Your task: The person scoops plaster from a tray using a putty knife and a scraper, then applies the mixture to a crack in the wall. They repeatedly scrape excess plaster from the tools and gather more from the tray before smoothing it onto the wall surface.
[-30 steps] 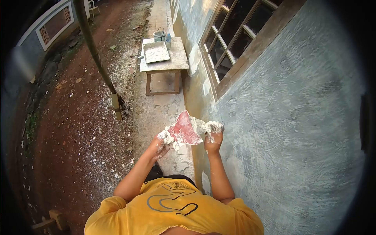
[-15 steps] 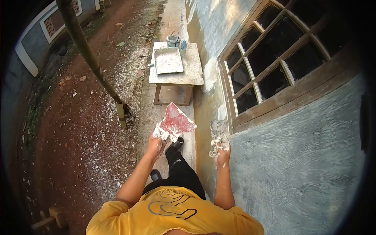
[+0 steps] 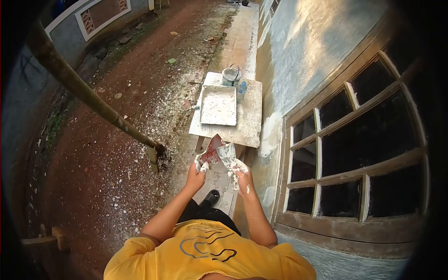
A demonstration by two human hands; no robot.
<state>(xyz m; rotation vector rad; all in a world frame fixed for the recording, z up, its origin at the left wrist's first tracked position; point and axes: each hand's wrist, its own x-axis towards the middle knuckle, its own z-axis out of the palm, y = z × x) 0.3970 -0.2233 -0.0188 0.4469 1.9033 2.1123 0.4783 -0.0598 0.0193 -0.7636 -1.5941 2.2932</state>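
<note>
My left hand, smeared with white paste, is closed round the near end of a reddish triangular plastering board. In my right hand, also coated in paste, is a putty knife with a broad grey blade. The blade overlaps the right edge of the red board in this view, both held in front of my body. Just beyond them, a square tray with white paste lies on a paste-stained wooden table.
A bucket and a plastic bottle stand behind the tray. To the right runs a plastered wall with a wooden-framed window. A bamboo pole slants up on the left, beside a dirt path.
The table now looks nearer, and more of the window shows. My right hand has come left with the putty knife to meet the red board, which is now turned more edge-on.
</note>
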